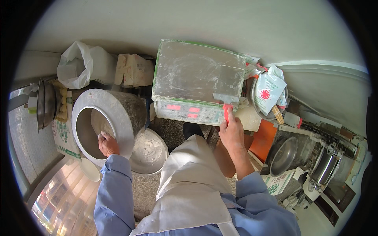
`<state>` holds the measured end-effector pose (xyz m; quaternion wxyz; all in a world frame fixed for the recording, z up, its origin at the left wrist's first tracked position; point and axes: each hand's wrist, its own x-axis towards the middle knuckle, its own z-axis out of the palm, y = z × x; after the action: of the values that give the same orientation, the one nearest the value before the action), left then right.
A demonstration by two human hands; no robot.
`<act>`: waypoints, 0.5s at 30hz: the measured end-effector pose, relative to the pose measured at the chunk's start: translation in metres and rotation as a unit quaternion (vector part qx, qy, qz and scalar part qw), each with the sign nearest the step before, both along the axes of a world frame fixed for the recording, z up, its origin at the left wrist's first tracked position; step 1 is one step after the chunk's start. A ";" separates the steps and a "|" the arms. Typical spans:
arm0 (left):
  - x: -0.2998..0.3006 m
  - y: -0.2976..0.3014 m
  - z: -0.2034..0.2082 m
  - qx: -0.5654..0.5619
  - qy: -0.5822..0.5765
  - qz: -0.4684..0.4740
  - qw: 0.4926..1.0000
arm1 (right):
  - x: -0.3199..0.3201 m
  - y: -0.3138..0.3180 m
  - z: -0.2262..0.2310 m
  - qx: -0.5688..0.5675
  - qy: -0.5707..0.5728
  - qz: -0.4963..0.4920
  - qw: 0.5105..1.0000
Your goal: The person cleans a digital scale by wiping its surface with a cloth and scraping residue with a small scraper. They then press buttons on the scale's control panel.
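My left hand (108, 144) is closed on the inner rim of a big grey metal drum (128, 114), which lies tilted on its side with its round mouth facing me. Pale powder clings inside that mouth. In my right hand (232, 133) is a scraper (227, 110), gripped by its red handle. Its flat metal blade rests at the near right corner of a broad grey metal plate (199, 70) with green edges, smeared with white powder. Three red panels, likely displays, glow on the front below the plate. A powdery metal basin (147, 153) stands beside the drum, partly hidden by it.
Left of the plate are a brown paper sack (134, 70) and a white plastic bag (84, 65). To its right, a white printed packet (269, 90) lies in a metal bowl. A dark round pan (283, 156) and a machine with a shiny roller (327, 165) stand farther right.
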<state>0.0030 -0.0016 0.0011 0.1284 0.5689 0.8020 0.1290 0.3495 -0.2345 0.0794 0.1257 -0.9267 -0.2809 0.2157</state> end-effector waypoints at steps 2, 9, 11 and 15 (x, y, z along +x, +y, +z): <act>-0.001 0.000 -0.001 0.004 -0.003 -0.002 1.000 | -0.009 -0.009 0.002 0.006 0.000 0.007 1.000; -0.005 0.003 -0.003 -0.034 -0.002 0.012 0.999 | 0.000 -0.005 -0.004 0.025 -0.018 0.015 0.999; -0.006 0.003 -0.005 -0.028 -0.012 0.009 0.999 | 0.007 0.002 -0.006 0.026 -0.019 0.014 0.999; -0.007 0.001 -0.005 -0.025 -0.005 0.008 1.000 | 0.014 0.008 -0.003 0.031 0.000 -0.003 1.000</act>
<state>-0.0035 -0.0001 -0.0041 0.1454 0.5584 0.8089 0.1127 0.3637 -0.2269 0.0768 0.1549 -0.9231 -0.2851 0.2064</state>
